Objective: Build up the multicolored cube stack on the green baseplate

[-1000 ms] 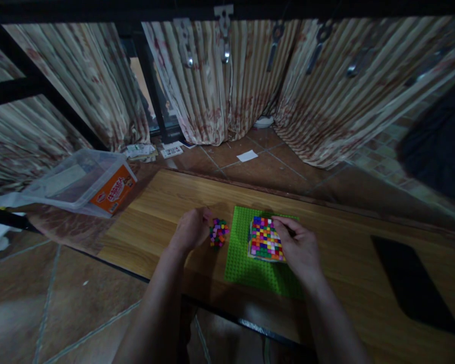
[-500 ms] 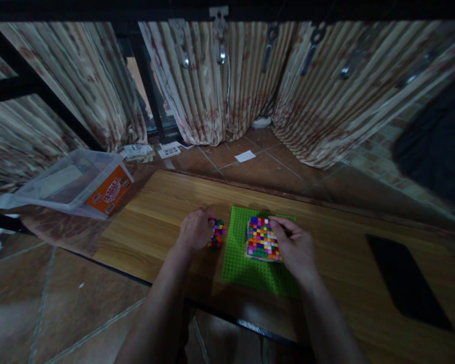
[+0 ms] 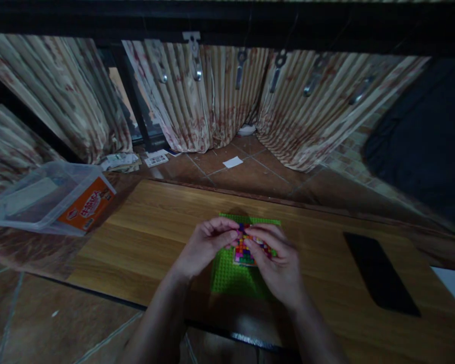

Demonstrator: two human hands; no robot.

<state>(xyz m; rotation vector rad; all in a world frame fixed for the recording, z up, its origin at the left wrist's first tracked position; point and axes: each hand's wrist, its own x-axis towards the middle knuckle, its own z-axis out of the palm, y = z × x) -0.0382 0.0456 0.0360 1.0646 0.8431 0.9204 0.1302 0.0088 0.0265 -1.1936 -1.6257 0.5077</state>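
Observation:
A block of small multicoloured toy bricks (image 3: 243,257) stands on a green studded baseplate (image 3: 231,280) on the wooden table. My left hand (image 3: 207,246) is at the block's upper left, thumb and forefinger pinched on what looks like a small pinkish toy brick. From the right, my right hand (image 3: 278,260) reaches over the block, thumb and forefinger closed close to the left fingertips. Whatever the right fingers hold is too small and hidden to make out. Both hands cover much of the block's top.
A black flat slab (image 3: 381,273) lies on the wooden table (image 3: 136,242) to the right, with a white sheet (image 3: 453,285) at the right edge. A clear plastic bin (image 3: 34,217) with an orange label is at the left. Metal hooks (image 3: 197,68) hang before the curtains.
My left hand has moved right, from the loose bricks beside the baseplate to the block, and meets my right hand there. The whole view has shifted, with the table things now further left.

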